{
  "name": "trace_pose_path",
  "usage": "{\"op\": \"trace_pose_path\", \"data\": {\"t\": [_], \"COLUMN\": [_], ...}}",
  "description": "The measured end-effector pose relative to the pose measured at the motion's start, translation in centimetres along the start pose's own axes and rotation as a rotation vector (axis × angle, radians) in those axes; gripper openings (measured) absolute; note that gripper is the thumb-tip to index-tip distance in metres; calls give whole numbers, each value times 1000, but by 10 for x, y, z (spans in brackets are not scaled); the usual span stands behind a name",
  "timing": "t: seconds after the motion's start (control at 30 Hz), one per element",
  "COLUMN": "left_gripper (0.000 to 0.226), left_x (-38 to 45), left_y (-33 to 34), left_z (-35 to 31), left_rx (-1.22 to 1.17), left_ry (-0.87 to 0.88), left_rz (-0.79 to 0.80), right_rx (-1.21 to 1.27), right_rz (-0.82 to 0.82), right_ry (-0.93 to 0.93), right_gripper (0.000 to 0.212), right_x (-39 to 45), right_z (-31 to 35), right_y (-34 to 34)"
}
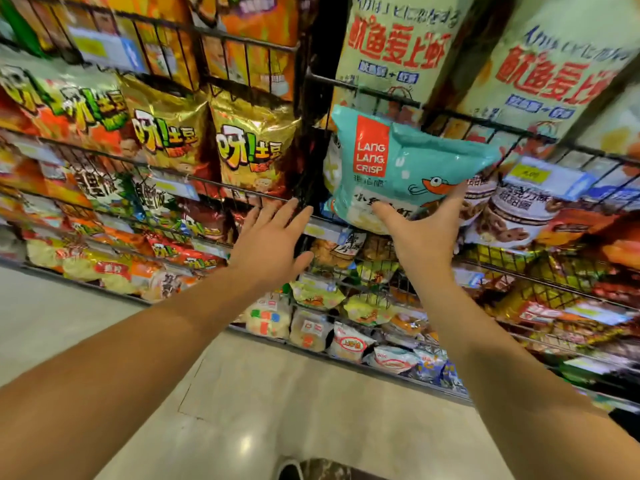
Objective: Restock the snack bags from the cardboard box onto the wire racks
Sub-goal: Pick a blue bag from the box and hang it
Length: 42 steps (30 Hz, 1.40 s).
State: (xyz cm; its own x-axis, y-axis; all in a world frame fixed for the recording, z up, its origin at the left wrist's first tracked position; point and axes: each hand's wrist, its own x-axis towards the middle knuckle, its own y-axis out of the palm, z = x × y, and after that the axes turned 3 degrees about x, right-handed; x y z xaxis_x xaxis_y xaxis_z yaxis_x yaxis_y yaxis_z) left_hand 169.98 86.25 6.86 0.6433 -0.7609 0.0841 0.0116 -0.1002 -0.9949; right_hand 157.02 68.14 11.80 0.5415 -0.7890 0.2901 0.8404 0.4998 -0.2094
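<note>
While its thumb and spread fingers clamp the lower edge of the teal snack bag (pixel 408 168), the right hand (pixel 420 233) holds that bag raised against the wire rack (pixel 381 86). Left of the bag, the left hand (pixel 273 237) reaches out, fingers straight, holding nothing.

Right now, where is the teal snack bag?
In the head view, the teal snack bag is right of centre, held up by the right hand against the wire rack, just below the tall pale bags.
</note>
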Motion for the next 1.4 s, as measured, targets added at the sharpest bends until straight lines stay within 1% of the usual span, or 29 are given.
{"op": "trace_pose_path", "data": {"t": [0.13, 0.33, 0.37, 0.47, 0.53, 0.57, 0.63, 0.67, 0.7, 0.77, 0.8, 0.97, 1.1, 1.13, 1.2, 1.27, 1.3, 1.4], "left_gripper": [78, 77, 77, 78, 79, 79, 79, 79, 79, 79, 79, 82, 83, 82, 80, 79, 79, 78], "left_x": [35, 66, 68, 71, 72, 72, 72, 72, 72, 72, 71, 70, 70, 68, 58, 42, 32, -1], "left_y": [33, 65, 70, 85, 93, 95, 97, 97, 96, 95, 94, 91, 73, 66, 48, 27, 16, -15], "left_z": [10, 16, 16, 19, 22, 23, 24, 24, 24, 26, 27, 24, 20, 19, 16, 12, 10, 1], "left_rx": [20, 114, 129, 180, 198, 200, 205, 203, 200, 200, 208, 238, 207, 185, 132, 109, 99, 70], "left_ry": [3, 20, 21, 31, 40, 43, 44, 44, 45, 51, 54, 46, 34, 35, 34, 46, 56, 58], "left_rz": [-2, -59, -66, -101, -129, -140, -155, -159, -160, -163, -159, -102, 4, 34, 68, 65, 61, 40], "right_rx": [37, -72, -86, -171, -212, -216, -156, -143, -140, -174, -178, -152, -154, -137, -131, -191, -234, -407], "right_rz": [27, 104, 127, 155, 159, 153, 124, 120, 126, 147, 153, 134, 172, 192, 227, 248, 253, 310], "right_ry": [41, 106, 144, 207, 218, 212, 220, 232, 254, 262, 249, 288, 322, 340, 358, 357, 345, 276], "right_gripper": [100, 98, 93, 60, 53, 56, 85, 92, 86, 61, 57, 68, 75, 78, 91, 105, 108, 108], "right_x": [9, 42, 47, 63, 77, 82, 93, 97, 100, 104, 102, 95, 90, 87, 74, 54, 40, -3], "right_z": [-39, -79, -83, -89, -91, -90, -87, -85, -85, -89, -88, -90, -84, -81, -70, -56, -50, -34], "right_y": [26, 53, 57, 69, 78, 81, 85, 87, 87, 85, 83, 94, 92, 89, 81, 68, 61, 37]}}
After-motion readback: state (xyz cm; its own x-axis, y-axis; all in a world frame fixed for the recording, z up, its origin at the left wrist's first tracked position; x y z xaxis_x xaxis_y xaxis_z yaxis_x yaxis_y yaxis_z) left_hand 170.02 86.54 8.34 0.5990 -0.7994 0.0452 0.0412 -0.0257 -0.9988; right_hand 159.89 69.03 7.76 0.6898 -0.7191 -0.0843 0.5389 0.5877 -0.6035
